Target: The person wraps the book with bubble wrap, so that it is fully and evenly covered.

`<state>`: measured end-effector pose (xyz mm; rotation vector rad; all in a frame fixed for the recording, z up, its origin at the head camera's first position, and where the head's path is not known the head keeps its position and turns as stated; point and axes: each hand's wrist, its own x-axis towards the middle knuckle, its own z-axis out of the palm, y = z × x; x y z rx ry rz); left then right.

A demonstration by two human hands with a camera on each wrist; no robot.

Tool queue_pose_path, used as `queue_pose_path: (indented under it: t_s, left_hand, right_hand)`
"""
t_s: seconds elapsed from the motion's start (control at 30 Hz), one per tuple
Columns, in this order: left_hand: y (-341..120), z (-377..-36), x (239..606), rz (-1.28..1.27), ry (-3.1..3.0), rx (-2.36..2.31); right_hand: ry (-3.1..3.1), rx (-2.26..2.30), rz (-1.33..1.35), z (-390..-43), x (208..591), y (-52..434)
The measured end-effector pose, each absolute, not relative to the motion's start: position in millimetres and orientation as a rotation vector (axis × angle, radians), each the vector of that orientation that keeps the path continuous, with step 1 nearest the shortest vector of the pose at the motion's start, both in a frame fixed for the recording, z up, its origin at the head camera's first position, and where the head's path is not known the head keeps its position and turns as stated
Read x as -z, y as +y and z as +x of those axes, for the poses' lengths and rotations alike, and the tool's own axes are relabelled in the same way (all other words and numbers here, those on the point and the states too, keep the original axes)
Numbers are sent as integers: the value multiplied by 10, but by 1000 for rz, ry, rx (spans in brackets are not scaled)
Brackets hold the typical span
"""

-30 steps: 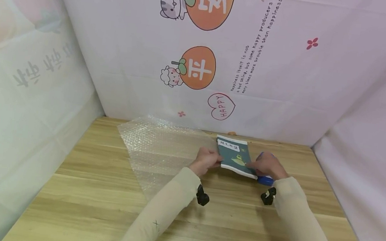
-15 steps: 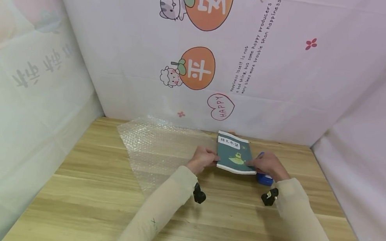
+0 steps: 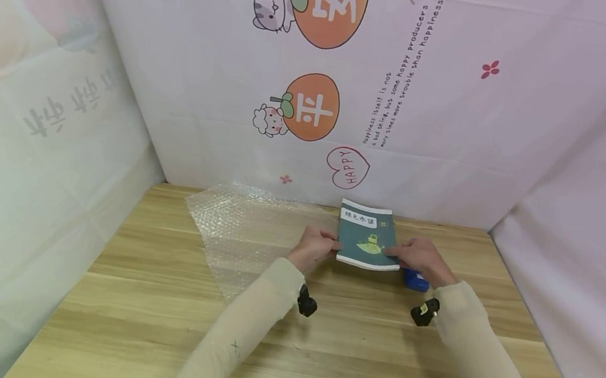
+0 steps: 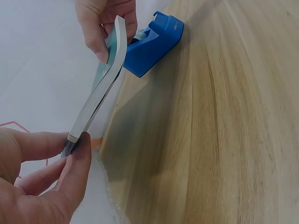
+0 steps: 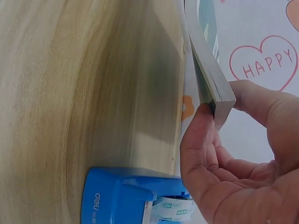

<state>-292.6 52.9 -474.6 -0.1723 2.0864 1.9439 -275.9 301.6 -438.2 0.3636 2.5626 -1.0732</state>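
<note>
A thin dark-green book (image 3: 367,239) with a white label is held above the wooden table (image 3: 320,339), tilted up toward the head camera. My left hand (image 3: 315,246) pinches its left lower corner between thumb and fingers (image 4: 70,163). My right hand (image 3: 418,253) pinches the right lower corner, thumb (image 5: 205,154) under the book's edge (image 5: 210,79). In the left wrist view the book (image 4: 100,88) shows edge-on and slightly bowed.
A blue tape dispenser (image 3: 415,280) sits on the table just below my right hand, also seen as the dispenser (image 4: 152,44) and the dispenser (image 5: 135,198). A sheet of clear bubble wrap (image 3: 248,232) lies at the back left. Printed cloth walls enclose three sides.
Both hands have lifted the book and turned it squarer and more upright, moving it slightly away from me. The tape dispenser and bubble wrap have stayed put.
</note>
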Motion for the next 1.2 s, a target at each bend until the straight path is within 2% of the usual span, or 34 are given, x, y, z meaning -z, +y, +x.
queue_pose_path:
  t_s: [0.57, 1.2]
  left_hand:
    - [238, -2972, 4661, -68, 2200, -1855]
    - [-467, -2936, 4593, -89, 2186, -1899]
  right_hand:
    - [2648, 1090, 286, -2751, 4253, 2780]
    - [2664, 1139, 205, -2855, 4216, 2096]
